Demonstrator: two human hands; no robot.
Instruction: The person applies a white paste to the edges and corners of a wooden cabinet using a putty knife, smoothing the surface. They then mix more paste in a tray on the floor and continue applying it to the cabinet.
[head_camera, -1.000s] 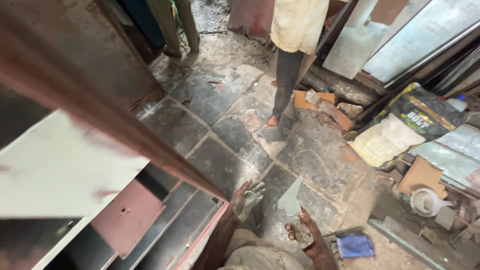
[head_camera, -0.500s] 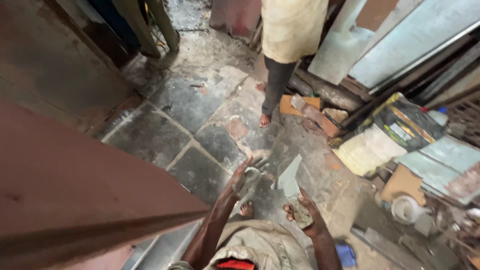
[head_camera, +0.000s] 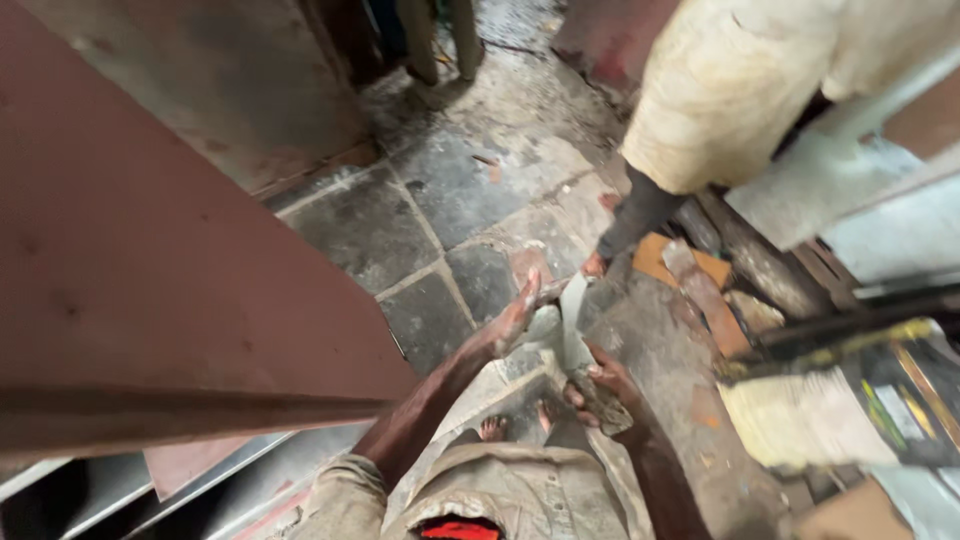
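1. The flat pale grey metal blade (head_camera: 573, 318) is narrow and smeared; it stands upright between both hands, above the stone-slab floor (head_camera: 440, 200).
2. Its lower end is hidden in the right hand (head_camera: 598, 385); the handle cannot be made out.
3. The right hand is closed round that lower end. The left hand (head_camera: 517, 318) lies open, fingers flat, beside the blade's left face — contact unclear.
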